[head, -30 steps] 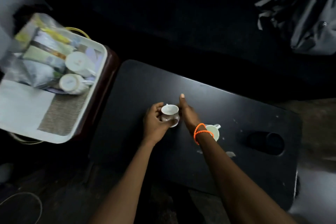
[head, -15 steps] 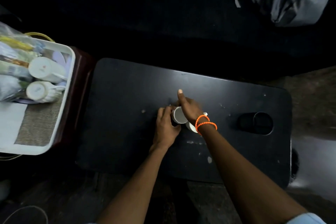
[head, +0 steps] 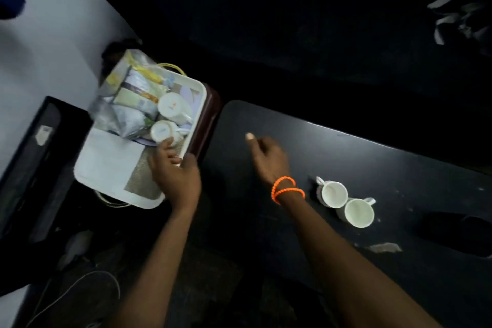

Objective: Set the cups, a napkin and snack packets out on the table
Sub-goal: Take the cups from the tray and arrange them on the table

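Two cups (head: 343,202) stand on the surface (head: 359,157) at lower right. The left hand (head: 173,170), grip loose, touches another cup (head: 163,133) in the tray (head: 198,104), left of centre: light, hard, breakable; take its body. Right hand (head: 269,157) released.

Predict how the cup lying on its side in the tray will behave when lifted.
The cup looks glazed ceramic: probably rigid and breakable. Lying on its side, it may roll if nudged. The left hand touches it; its handle offers grip.

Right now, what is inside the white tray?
The tray holds two cups on their sides, snack packets, a napkin and a woven mat. The left hand hides part of the mat.
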The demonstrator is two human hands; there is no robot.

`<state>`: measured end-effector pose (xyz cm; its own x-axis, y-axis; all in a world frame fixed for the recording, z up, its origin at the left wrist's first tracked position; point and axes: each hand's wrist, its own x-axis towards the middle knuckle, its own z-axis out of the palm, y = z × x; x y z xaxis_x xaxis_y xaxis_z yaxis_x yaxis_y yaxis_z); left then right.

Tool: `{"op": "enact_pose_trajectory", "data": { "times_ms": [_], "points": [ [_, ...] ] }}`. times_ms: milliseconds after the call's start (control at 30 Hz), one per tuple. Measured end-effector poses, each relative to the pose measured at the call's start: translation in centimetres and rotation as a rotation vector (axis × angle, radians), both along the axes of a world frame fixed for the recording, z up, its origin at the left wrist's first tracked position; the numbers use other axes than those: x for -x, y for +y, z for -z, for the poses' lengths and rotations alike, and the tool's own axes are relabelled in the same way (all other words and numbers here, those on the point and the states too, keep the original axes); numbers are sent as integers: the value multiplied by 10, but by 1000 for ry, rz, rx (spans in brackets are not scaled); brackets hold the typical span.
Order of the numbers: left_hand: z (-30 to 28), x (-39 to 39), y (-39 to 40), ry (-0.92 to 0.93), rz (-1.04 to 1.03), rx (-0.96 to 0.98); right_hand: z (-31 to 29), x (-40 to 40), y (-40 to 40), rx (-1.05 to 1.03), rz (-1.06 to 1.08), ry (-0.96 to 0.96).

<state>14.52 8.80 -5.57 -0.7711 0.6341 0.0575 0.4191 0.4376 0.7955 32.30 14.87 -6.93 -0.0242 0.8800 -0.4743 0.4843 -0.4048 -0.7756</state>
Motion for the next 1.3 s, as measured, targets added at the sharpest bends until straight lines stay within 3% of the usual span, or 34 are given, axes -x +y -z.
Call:
{"op": "enact_pose_trajectory", "data": {
  "times_ms": [133,267,367,500,667,867,967,1167,1300],
  "points": [
    [0,67,16,-79,-135,204,-14,96,1,-159,-156,72],
    [15,101,34,-511,-43,418,-13,149,0,-112,-273,89],
    [16,110,39,-734,-36,377,-5,165,-2,-95,-356,10],
    [18,117,45,-843,-105,282,1,166,1,-93,-374,-42],
    [16,115,42,-957,-94,131,1,160,-2,-33,-190,119],
    [12,87,22,-845,-72,-88,-6,138,-20,117,60,481],
    [10,68,12,-686,65,-178,-9,122,-29,211,147,615],
    [22,7,-19,-621,410,30,6,63,-70,216,428,703],
    [45,-50,-42,-363,638,221,26,5,-111,274,640,664]
  ]
}}
